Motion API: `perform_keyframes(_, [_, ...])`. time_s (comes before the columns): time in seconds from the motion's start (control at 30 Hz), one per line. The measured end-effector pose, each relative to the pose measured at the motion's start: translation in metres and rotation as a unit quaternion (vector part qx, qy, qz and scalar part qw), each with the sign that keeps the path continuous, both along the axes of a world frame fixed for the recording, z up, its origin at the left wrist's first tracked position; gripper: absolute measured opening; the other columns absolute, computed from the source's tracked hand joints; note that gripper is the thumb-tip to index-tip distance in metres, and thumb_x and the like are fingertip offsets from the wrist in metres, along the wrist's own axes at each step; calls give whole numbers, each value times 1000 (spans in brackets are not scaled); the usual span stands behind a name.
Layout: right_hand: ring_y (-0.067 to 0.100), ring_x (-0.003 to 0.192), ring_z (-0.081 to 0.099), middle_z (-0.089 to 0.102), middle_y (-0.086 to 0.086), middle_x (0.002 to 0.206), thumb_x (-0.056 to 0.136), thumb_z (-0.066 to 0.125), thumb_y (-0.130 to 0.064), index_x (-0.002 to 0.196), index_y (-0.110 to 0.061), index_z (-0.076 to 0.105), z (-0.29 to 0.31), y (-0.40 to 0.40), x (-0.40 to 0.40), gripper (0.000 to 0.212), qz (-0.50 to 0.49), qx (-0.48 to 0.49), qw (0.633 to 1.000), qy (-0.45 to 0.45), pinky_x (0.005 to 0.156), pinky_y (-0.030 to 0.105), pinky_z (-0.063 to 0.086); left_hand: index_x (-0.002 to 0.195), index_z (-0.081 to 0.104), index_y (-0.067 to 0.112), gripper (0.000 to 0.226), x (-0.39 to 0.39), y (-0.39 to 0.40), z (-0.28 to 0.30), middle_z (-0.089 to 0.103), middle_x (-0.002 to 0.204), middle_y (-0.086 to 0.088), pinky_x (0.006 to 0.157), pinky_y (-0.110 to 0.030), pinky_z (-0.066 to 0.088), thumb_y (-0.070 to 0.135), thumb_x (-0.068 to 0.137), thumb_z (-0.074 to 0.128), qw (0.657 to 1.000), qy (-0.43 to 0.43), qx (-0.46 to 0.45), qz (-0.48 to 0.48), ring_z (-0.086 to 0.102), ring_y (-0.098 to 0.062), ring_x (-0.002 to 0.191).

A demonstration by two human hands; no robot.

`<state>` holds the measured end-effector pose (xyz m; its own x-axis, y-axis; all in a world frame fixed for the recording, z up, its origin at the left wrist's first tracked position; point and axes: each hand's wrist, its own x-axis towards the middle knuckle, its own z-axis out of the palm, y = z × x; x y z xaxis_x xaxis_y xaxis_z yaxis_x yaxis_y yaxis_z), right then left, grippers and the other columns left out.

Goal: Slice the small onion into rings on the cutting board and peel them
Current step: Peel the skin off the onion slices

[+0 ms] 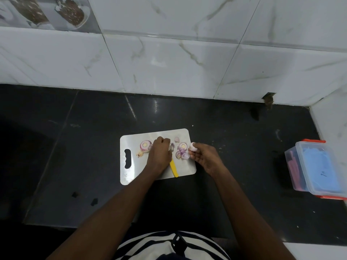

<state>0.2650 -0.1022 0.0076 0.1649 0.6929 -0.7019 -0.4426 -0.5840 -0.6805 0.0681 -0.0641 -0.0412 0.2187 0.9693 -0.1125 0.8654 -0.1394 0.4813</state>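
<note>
Right hand (203, 156) pinches peeled onion piece (192, 146) mid-frame; left hand (159, 152) curled around something unclear. Should strip skin gently, rings intact.

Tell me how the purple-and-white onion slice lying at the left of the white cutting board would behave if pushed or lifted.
The round purple-and-white onion slice lies flat on the white plastic cutting board, so it would probably slide, not roll. Its concentric rings suggest that it may fall apart when lifted. It looks thin and small, so likely light, and its cut face is perhaps slippery.
</note>
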Motion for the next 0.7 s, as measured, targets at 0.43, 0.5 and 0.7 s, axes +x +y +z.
perform_keyframes(0.43, [27,86,77,79,15,100,91,76,-12,114,-2,74,-8,23,-4,25,93,56,984,-141,81,39,65,123,73,14,27,22,4,13,77,112,-6,90,-35,57,11,96,68,991,-121,-28,-38,72,-25,101])
perform_keyframes(0.5, [18,88,78,80,2,98,84,84,-20,110,-16,78,-10,30,-9,27,147,85,951,-257,83,35,64,124,72,19,27,1,-1,13,73,120,-1,96,-34,56,13,98,70,993,-114,20,6,66,-21,112])
perform_keyframes(0.7, [15,85,73,73,-4,102,70,87,-17,105,-28,78,-20,59,-61,37,259,209,833,-441,84,31,59,134,67,30,55,-84,-1,17,65,132,3,102,-43,48,46,84,85,989,-19,79,125,54,-25,125])
